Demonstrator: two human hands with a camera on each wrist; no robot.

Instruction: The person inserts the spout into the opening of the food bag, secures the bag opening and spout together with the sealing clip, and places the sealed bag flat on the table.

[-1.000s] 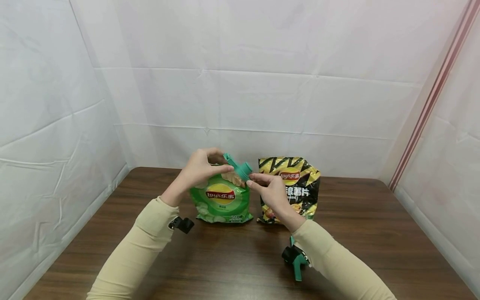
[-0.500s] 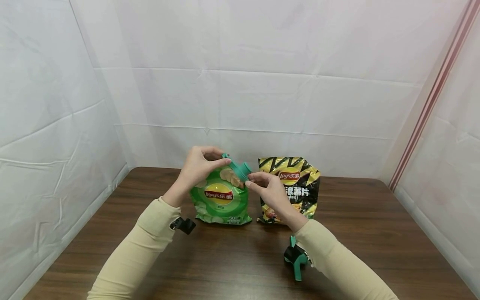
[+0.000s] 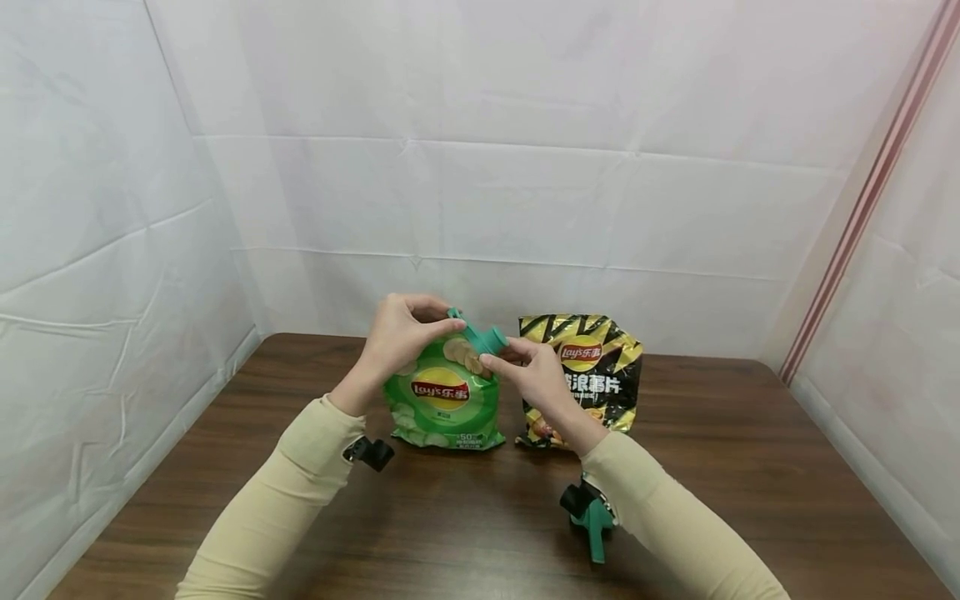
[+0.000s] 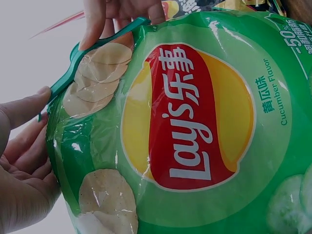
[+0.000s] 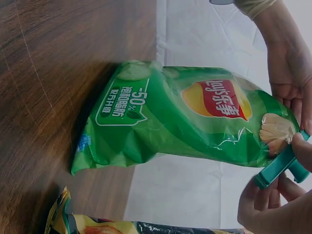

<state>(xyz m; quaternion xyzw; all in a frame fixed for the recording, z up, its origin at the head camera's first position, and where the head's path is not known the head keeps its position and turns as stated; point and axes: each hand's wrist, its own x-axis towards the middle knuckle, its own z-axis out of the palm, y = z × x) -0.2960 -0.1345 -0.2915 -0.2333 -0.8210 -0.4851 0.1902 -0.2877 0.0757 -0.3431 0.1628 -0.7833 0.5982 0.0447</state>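
A green bag clip (image 3: 474,335) with a round spout lies slanted across the top corner of a green Lay's chip bag (image 3: 442,417), which stands upright. My left hand (image 3: 397,337) pinches the clip's upper end together with the bag top; in the left wrist view, its thumb (image 4: 24,107) presses the clip (image 4: 72,68) while the fingers sit behind the bag. Near the spout, my right hand (image 3: 546,382) grips the other end. In the right wrist view, the right hand (image 5: 278,214) has its thumb over the clip (image 5: 278,168) and fingers beneath. Both wrists bear black cameras.
To the right of the green bag stands a black and yellow Lay's bag (image 3: 603,404). A second green clip (image 3: 595,527) lies on the brown wooden table (image 3: 450,533), partly hidden by the right wrist camera. White sheeting (image 3: 480,200) closes off the back and sides.
My left thumb has shifted up onto the clip's end. The clip and spout have turned slightly, and my right fingers have changed their hold near the spout. The green bag has barely moved.
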